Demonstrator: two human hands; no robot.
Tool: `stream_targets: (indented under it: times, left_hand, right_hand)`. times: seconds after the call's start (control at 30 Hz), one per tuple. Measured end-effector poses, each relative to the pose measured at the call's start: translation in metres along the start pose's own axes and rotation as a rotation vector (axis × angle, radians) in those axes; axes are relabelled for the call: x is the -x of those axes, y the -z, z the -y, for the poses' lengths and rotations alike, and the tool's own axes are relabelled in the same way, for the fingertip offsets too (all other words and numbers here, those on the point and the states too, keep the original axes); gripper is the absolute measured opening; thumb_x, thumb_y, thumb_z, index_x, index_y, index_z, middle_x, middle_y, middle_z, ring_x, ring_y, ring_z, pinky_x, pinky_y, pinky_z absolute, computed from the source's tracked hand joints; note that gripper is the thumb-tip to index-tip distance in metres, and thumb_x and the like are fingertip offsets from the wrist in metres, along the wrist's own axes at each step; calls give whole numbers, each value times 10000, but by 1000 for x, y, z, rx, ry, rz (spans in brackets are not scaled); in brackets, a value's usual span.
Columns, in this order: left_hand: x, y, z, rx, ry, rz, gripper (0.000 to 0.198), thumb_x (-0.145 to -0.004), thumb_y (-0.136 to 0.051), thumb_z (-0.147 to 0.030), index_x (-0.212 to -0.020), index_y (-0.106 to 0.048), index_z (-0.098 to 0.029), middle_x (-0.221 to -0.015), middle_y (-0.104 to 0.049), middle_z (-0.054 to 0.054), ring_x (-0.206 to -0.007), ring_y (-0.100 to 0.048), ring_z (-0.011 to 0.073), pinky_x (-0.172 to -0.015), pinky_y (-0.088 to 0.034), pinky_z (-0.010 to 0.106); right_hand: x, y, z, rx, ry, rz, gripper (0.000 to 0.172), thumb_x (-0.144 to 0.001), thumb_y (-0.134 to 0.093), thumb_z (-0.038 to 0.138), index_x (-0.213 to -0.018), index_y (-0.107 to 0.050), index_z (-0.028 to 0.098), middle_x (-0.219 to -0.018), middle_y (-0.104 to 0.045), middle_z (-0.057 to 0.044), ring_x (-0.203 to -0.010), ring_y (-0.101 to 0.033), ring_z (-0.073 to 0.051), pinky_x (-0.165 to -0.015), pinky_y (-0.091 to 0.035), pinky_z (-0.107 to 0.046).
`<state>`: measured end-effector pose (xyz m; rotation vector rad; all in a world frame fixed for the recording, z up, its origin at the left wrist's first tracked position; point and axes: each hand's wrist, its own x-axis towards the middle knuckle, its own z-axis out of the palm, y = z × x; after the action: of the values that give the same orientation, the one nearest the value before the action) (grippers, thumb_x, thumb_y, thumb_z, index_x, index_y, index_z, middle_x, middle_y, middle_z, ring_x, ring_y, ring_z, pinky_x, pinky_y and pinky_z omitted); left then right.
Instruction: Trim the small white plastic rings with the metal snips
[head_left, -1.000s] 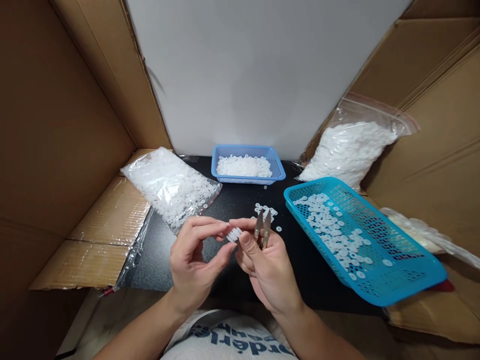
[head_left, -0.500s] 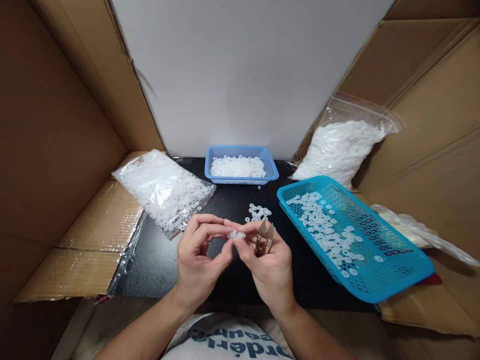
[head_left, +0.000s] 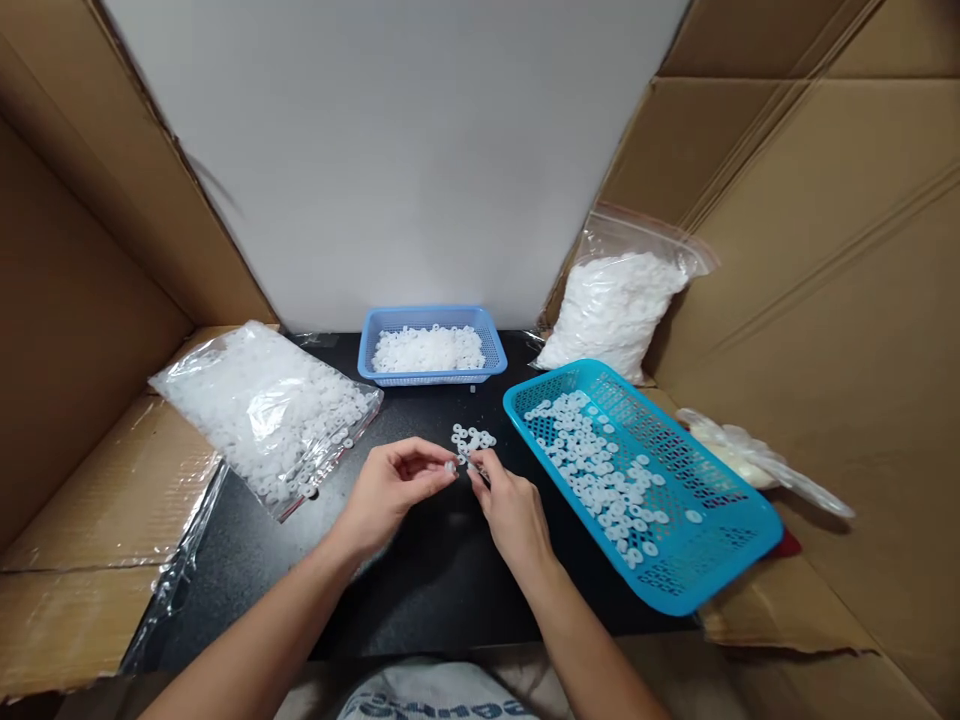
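Note:
My left hand [head_left: 397, 487] pinches a small white plastic ring [head_left: 450, 467] between thumb and fingertips, just above the black tabletop. Close on its right, my right hand [head_left: 511, 505] is closed, palm down, with its fingertips at the near side of a loose pile of white rings [head_left: 472, 437]. Something small and pale shows at those fingertips, but I cannot tell whether it is held or part of the pile. The inside of the right hand is hidden, and thread snips cannot be made out there.
Behind the pile stands a small blue basket [head_left: 495, 350] of white pieces. A larger turquoise basket [head_left: 739, 560] with rings is at right. A bag of rings [head_left: 262, 410] lies left; a full zip bag [head_left: 611, 300] leans back right. Cardboard walls [head_left: 810, 290] flank the black table [head_left: 420, 600].
My hands have separated and moved forward to the loose pile. The right hand has turned palm down, hiding the thread snips seen in it earlier. The camera view has shifted right.

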<state>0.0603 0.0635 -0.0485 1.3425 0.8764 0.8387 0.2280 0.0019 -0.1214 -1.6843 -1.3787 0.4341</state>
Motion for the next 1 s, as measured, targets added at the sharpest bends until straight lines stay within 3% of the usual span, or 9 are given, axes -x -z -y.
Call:
stream_targets:
  times: [0.13,0.27,0.37,0.53,0.63,0.7,0.77,0.9,1.0]
  left_hand:
    - [3,-5,-10,178,88,-22,395,-619,-974,-406,-907,-809,-193,-871,-845,71,-745,-778,171,-743,-628,278]
    - [0,-10,-17,430,209,-17,308,-566,-1020,-285,-787,-823,-199,-790,-843,43,-711,-774,117,-724,-611,181]
    - [-6,-12,-19,470,229,13,231,-617,-1000,-249,-762,-831,-188,-784,-841,40,-682,-762,95,-693,-600,143]
    - [-16,-15,-18,298,47,-43,250,-728,-924,-141,-946,-837,-229,-830,-842,16,-747,-774,105,-718,-615,151]
    - [-22,-16,-19,126,-155,-84,400,-779,-861,-64,-1118,-796,-265,-934,-849,13,-819,-783,113,-784,-626,174]
    - [-26,-16,-21,54,-254,-76,498,-794,-839,-42,-1219,-751,-286,-950,-846,6,-842,-781,114,-814,-626,185]
    - [-29,-15,-21,22,-311,-57,583,-803,-830,-35,-1303,-699,-304,-947,-842,-2,-836,-774,111,-816,-623,188]
    - [-32,-12,-21,-3,-344,-32,661,-814,-824,-34,-1381,-640,-317,-953,-833,0,-847,-773,125,-799,-626,204]
    - [-28,-10,-20,-12,-367,-2,665,-826,-817,-34,-1399,-628,-313,-953,-830,11,-865,-784,147,-785,-630,221]
  right_hand:
    - [-1,0,-2,-42,2,-13,232,-956,-545,311,-1064,-734,229,-994,-837,-106,-774,-804,-275,-660,-585,-326]
    - [-4,14,9,-145,-13,-98,288,-1010,-527,404,-1085,-733,218,-1124,-808,-125,-1017,-781,-270,-858,-616,-368]
    - [-9,26,24,-220,-59,-142,270,-1007,-568,416,-1041,-747,217,-991,-804,-92,-806,-767,-211,-733,-624,-319]
    - [-16,34,50,-574,-184,-117,155,-870,-744,316,-980,-756,208,-673,-707,13,-480,-569,-107,-495,-514,-219]
    - [-22,32,56,-620,-204,-88,66,-855,-747,265,-875,-753,202,-507,-507,82,-418,-412,-75,-422,-389,-195]
    - [-26,32,57,-625,-214,-77,58,-859,-744,253,-878,-763,202,-500,-482,88,-416,-388,-71,-418,-364,-197]
    - [-31,32,56,-606,-194,-91,59,-853,-755,235,-901,-779,208,-576,-595,59,-423,-425,-67,-426,-390,-199]
    - [-39,38,57,-529,-71,-97,47,-869,-775,225,-889,-812,247,-843,-807,-25,-676,-733,-161,-635,-598,-258]
    - [-40,44,60,-465,-44,-78,82,-903,-769,278,-839,-820,269,-786,-818,-21,-711,-775,-198,-652,-625,-281]
